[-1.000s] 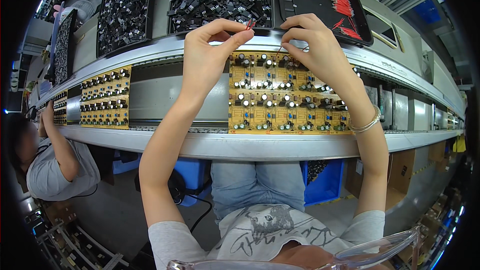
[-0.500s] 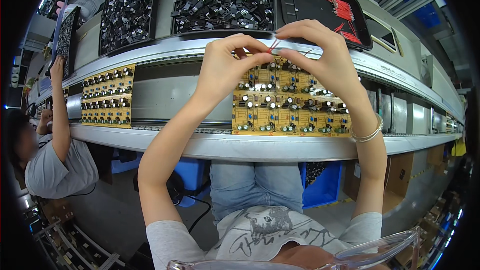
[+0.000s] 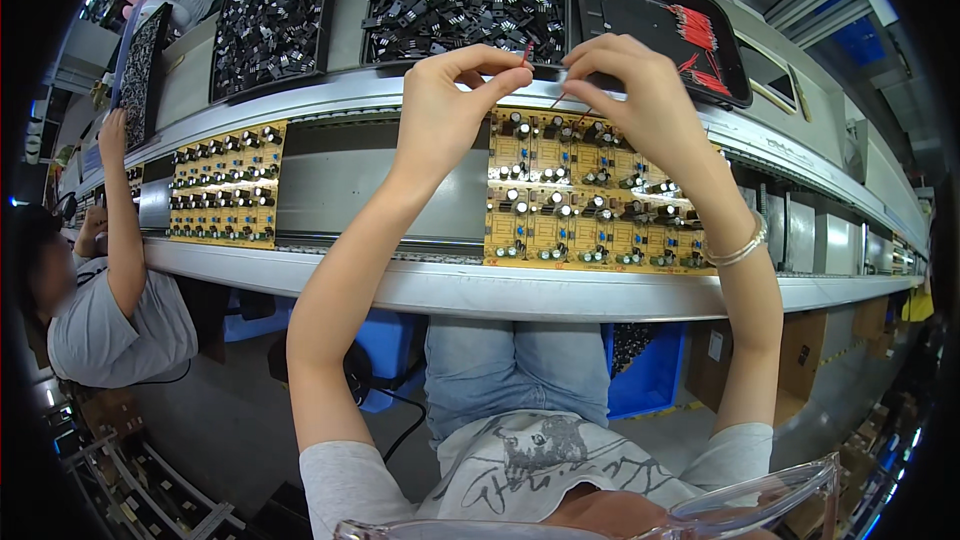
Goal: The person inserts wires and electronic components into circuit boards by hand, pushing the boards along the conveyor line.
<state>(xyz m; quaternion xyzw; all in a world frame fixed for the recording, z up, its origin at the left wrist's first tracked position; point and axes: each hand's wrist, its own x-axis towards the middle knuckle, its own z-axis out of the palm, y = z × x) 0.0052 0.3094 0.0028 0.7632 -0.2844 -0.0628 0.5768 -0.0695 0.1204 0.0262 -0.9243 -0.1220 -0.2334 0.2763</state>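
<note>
My left hand point(image 3: 450, 110) is raised over the conveyor's far rail. Its thumb and forefinger pinch a short red wire point(image 3: 527, 53), which sticks up past the fingertips. To its right, my right hand point(image 3: 635, 80) has its thumb and forefinger pressed together on a thin dark wire point(image 3: 559, 100); its far end is hard to make out. A small gap separates the two hands. Below the right hand lies a yellow circuit board panel point(image 3: 560, 230) filled with rows of capacitors and other small parts, partly covered by that hand and forearm.
Another populated board panel point(image 3: 225, 185) sits farther left on the conveyor rails point(image 3: 540, 302). Beyond stand trays of black components point(image 3: 465, 0) point(image 3: 275, 20) and a black tray point(image 3: 620, 20) with red wires point(image 3: 692, 28). A co-worker point(image 3: 120, 320) reaches across at the left.
My hands have drawn apart, the left one moving slightly up and leftward with the red wire. The whole scene has shifted a little to the right in view.
</note>
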